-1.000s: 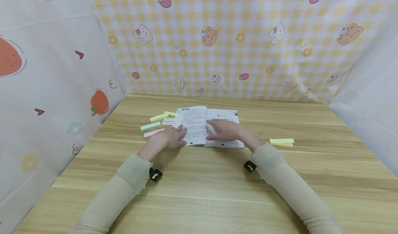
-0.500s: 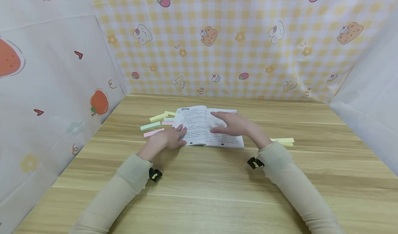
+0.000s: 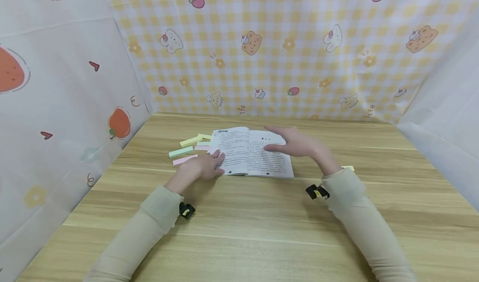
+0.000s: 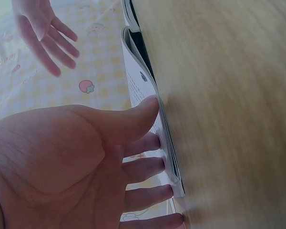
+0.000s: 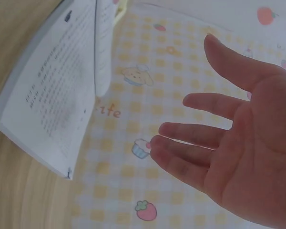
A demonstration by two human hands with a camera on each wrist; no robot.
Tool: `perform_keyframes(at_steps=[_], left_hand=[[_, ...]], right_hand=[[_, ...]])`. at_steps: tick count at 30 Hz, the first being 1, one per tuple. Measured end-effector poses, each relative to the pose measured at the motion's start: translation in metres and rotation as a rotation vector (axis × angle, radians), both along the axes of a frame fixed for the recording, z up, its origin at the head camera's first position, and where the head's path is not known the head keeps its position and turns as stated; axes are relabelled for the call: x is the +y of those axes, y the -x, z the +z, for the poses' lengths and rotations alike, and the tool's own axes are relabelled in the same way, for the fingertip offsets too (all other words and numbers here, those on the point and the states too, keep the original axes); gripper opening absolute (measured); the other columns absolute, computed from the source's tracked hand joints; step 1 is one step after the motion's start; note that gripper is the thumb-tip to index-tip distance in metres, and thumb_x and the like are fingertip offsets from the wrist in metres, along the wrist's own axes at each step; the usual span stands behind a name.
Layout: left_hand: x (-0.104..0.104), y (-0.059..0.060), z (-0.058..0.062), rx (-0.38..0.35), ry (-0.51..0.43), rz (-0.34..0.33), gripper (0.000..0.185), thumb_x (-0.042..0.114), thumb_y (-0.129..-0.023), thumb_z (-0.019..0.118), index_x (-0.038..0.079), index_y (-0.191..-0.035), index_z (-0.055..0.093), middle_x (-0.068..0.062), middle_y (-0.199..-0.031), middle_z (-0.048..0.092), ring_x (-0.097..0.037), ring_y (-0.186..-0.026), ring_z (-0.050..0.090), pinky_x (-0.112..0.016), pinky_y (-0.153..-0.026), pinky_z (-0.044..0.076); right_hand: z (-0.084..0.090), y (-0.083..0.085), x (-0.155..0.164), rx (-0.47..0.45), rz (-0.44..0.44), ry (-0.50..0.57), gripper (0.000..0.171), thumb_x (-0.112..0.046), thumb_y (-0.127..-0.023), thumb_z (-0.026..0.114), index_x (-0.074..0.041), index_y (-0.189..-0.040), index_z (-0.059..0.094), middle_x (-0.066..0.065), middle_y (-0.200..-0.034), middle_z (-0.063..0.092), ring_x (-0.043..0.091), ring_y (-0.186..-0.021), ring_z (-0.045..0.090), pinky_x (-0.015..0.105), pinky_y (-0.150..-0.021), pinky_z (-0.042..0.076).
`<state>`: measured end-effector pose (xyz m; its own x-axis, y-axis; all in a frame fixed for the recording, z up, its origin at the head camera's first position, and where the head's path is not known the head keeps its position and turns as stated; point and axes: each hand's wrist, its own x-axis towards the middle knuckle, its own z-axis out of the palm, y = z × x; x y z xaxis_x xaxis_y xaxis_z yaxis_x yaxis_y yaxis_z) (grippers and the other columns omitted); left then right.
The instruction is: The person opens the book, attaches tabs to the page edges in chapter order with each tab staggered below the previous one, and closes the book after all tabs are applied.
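An open book (image 3: 233,149) with printed pages lies on the wooden table in the head view. My left hand (image 3: 200,166) rests on the lower left edge of its left page, fingers spread and fairly straight. From the left wrist, the thumb (image 4: 145,114) and fingertips touch the book's edge. My right hand (image 3: 295,142) hovers above the outer side of the right page, holding nothing. In the right wrist view its fingers (image 5: 195,133) are spread apart from the book, the pages (image 5: 62,76) lying beyond them. Part of the right page's upper corner is hidden behind this hand.
Several sticky-note strips lie left of the book: yellow (image 3: 191,142), green (image 3: 181,152) and pink (image 3: 185,160). A yellow strip (image 3: 349,168) on the right is partly hidden by my right arm. A checked cloth (image 3: 288,65) hangs behind the table (image 3: 239,236).
My right hand has moved from the book's middle to the right and away, uncovering more of the right page. My left hand has stayed on the left page.
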<state>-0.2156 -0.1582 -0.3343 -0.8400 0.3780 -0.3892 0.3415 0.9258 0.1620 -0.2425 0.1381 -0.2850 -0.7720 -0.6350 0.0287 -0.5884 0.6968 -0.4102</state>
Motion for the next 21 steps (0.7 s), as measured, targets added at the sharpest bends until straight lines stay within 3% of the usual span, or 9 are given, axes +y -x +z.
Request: perform_keyframes(at_steps=[21], left_hand=[[-0.001,0.001,-0.002,0.0,-0.003,-0.004,0.066,0.035,-0.108,0.045,0.005,-0.161,0.019,-0.018,-0.166,0.012,-0.043,-0.15,0.017,-0.056,-0.119,0.02]], right_hand=[[0.02,-0.004,0.03,0.055,-0.051,0.03,0.071,-0.039,-0.097,0.068,-0.002,-0.152,0.043,0.019,-0.153,0.045,0.04,-0.141,0.04,0.056,-0.114,0.033]])
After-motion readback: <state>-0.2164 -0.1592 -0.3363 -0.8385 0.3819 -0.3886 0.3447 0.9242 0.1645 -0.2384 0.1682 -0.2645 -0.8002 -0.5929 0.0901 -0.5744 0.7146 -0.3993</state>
